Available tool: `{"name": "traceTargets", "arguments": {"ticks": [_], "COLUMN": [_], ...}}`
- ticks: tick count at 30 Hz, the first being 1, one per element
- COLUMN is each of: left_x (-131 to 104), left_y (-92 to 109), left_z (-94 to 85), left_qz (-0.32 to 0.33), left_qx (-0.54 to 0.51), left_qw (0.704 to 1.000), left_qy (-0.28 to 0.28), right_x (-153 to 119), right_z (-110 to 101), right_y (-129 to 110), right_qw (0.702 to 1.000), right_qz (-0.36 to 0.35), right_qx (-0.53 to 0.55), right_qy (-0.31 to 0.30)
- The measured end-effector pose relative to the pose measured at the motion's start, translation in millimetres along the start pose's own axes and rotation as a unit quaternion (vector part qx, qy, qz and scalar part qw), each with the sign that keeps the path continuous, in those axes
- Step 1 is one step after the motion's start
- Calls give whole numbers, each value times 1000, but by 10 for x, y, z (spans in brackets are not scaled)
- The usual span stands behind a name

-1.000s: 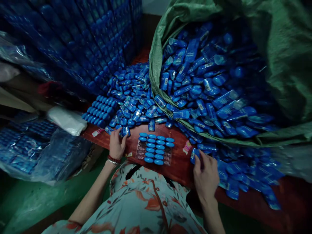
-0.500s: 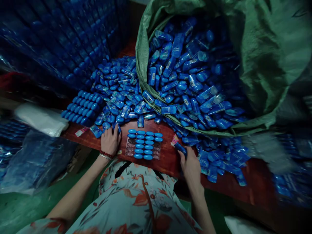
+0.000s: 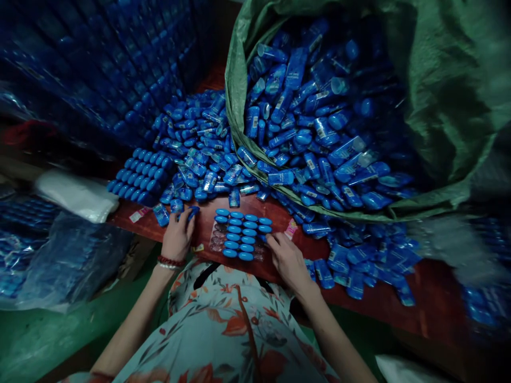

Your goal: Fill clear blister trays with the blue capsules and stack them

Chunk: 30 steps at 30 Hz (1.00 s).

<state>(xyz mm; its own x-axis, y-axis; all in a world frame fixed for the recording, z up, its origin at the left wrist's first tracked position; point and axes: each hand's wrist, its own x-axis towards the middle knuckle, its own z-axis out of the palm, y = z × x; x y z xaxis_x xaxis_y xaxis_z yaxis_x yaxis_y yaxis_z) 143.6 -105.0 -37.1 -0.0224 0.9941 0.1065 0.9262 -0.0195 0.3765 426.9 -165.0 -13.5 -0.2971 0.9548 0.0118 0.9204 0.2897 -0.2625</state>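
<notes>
My left hand [image 3: 176,235] has its fingers closed on a blue bottle [image 3: 193,212] at the edge of the heap of loose blue bottles [image 3: 195,162]. Beside the right column of the bottle array [image 3: 241,232], my right hand [image 3: 288,259] grips another blue bottle [image 3: 263,238], mostly hidden by the fingers. The array stands on a clear patterned sheet [image 3: 216,239], with two full middle columns and shorter outer ones. Right of it lies a pink and white label [image 3: 291,229].
A large green sack [image 3: 235,101] full of blue bottles lies open behind. A packed block of bottles [image 3: 139,175] stands left, below a tall wrapped stack [image 3: 99,64]. White plastic [image 3: 75,197] lies at the left edge. More bottles [image 3: 359,260] spread at right.
My right hand has moved left with its bottle, from beside the pink label to the array's right column. My left hand stays near the heap, its bottle now tilted more.
</notes>
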Motion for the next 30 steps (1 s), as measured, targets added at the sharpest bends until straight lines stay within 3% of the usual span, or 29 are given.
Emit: {"name": "traceTargets", "arguments": {"ticks": [3,5,8,12,17,21,25,30], "left_x": [-213,-319,-367,-251,-39,69,53,-87], "left_y": [25,89,169,161,135,188,208,124], "left_z": [-221,-251,-119,106,137,85,86,113], "left_qz": [23,68,161,248,325,350,359,313], "left_qx": [-86,-122,-76,35,59,83,142,109], "left_qw": [996,990,983,966,931,912,902,937], "left_qy": [21,4,-44,-67,-151,-199,-192,-113], "right_x": [55,108,174,174,118,196,294,191], "right_z": [-79,-116,-142,-138,-113,-132,-123,38], "right_y": [-25,-44,-62,-40,-3,-48,-54,-18], "right_qw": [998,995,992,991,991,982,976,987], "right_qz": [-17,-33,-50,-60,-80,-118,-136,-104], "right_qx": [-47,-65,-82,-86,-87,-120,-139,-118], "right_qy": [-37,-61,-87,-88,-68,-88,-94,24]}}
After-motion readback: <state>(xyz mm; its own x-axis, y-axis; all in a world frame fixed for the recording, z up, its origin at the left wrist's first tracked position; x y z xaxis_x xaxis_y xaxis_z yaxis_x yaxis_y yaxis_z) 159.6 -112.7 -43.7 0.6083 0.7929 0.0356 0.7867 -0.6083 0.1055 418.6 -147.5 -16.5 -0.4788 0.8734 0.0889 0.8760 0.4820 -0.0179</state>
